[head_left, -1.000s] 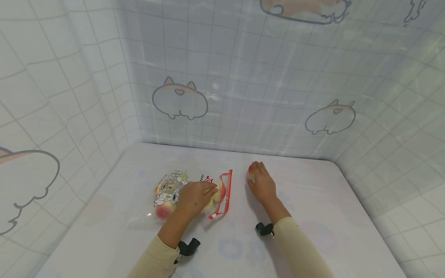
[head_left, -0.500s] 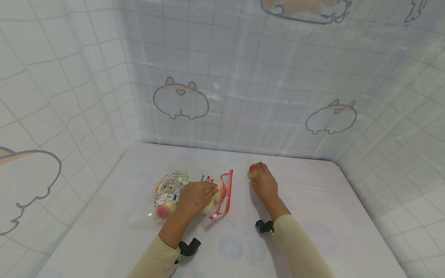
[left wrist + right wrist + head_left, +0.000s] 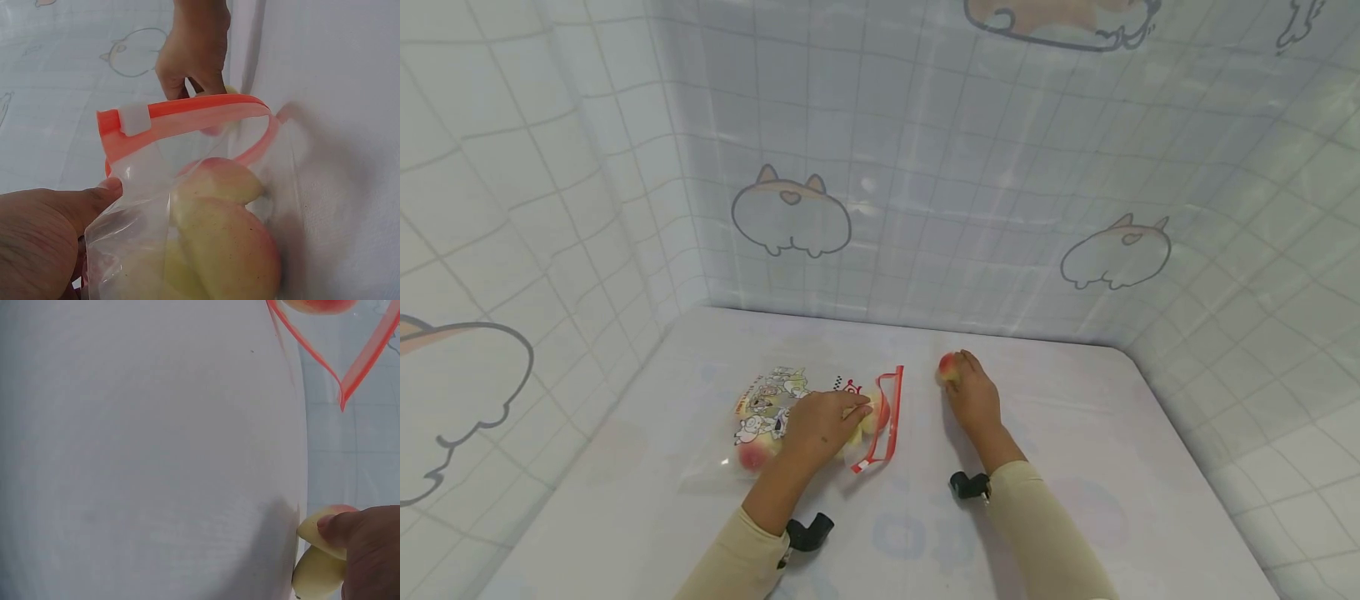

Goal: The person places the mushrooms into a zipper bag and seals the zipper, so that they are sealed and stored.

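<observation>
A clear plastic zip bag (image 3: 767, 404) with printed cartoon animals and a red zip edge (image 3: 893, 417) lies on the table, its mouth gaping to the right. Several peaches (image 3: 231, 250) are inside. My left hand (image 3: 816, 425) pinches the bag's film near the mouth, its thumb (image 3: 103, 195) just below the white slider (image 3: 134, 119). Right of the mouth, my right hand (image 3: 974, 404) grips a red and yellow peach (image 3: 949, 365), fingers over its far side. In the right wrist view the thumb (image 3: 334, 528) presses on one yellowish peach (image 3: 309, 528), and a second peach (image 3: 317, 573) sits right against it.
The white table (image 3: 902, 533) ends at a back edge, where a pale grid-patterned curtain (image 3: 925, 167) with cartoon dog drawings rises. Similar curtain walls stand at left and right. A black wrist camera mount (image 3: 808, 533) hangs by the left cuff, another mount (image 3: 968, 486) by the right.
My right hand has shifted slightly right, and more of the peach shows beside its fingers. The left hand and the bag have stayed in place.
</observation>
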Available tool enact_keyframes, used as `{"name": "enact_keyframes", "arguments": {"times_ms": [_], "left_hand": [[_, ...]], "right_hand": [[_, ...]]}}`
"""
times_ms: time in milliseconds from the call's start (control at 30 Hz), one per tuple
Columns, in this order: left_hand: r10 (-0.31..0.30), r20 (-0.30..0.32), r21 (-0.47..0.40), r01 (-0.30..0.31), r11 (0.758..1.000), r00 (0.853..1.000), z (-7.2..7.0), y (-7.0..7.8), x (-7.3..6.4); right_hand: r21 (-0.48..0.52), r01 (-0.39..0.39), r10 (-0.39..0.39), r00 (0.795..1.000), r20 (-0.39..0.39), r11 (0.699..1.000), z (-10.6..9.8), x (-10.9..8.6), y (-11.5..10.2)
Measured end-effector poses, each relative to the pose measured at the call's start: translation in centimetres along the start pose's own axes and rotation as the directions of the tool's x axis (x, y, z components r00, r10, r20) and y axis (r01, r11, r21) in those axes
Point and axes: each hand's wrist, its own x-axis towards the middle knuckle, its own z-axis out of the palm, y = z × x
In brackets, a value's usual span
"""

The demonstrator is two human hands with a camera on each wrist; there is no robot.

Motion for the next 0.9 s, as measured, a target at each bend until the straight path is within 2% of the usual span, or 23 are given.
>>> {"name": "enact_keyframes", "arguments": {"times_ms": [167, 333, 500, 600, 700, 833, 900], "left_hand": [[0.009, 0.003, -0.001, -0.009, 1.0, 1.0, 0.2, -0.1, 0.0], [0.006, -0.003, -0.007, -0.006, 1.0, 1.0, 0.2, 0.0, 0.0], [0.013, -0.007, -0.009, -0.013, 1.0, 1.0, 0.0, 0.1, 0.0], [0.002, 0.001, -0.005, -0.002, 1.0, 1.0, -0.1, 0.1, 0.1], [-0.009, 0.011, -0.002, 0.009, 1.0, 1.0, -0.2, 0.2, 0.1], [-0.014, 0.015, -0.007, 0.014, 1.0, 1.0, -0.2, 0.3, 0.1], [-0.01, 0.01, -0.008, 0.01, 1.0, 1.0, -0.2, 0.3, 0.1]], "right_hand": [[0.008, -0.012, 0.012, 1.0, 0.002, 1.0, -0.3, -0.3, 0.1], [0.091, -0.06, 0.061, 0.998, -0.004, 0.994, -0.9, -0.2, 0.1], [0.25, -0.106, 0.125, 0.99, -0.059, 0.963, -1.8, -0.3, -0.4], [0.317, -0.135, 0.163, 0.985, -0.063, 0.939, -2.3, -0.5, -1.2], [0.408, -0.197, 0.224, 0.974, -0.019, 0.892, -2.7, -0.8, -2.0], [0.53, -0.313, 0.317, 0.944, 0.086, 0.788, -3.0, -1.5, -3.2], [0.55, -0.362, 0.347, 0.928, 0.136, 0.753, -3.1, -1.9, -3.8]]}}
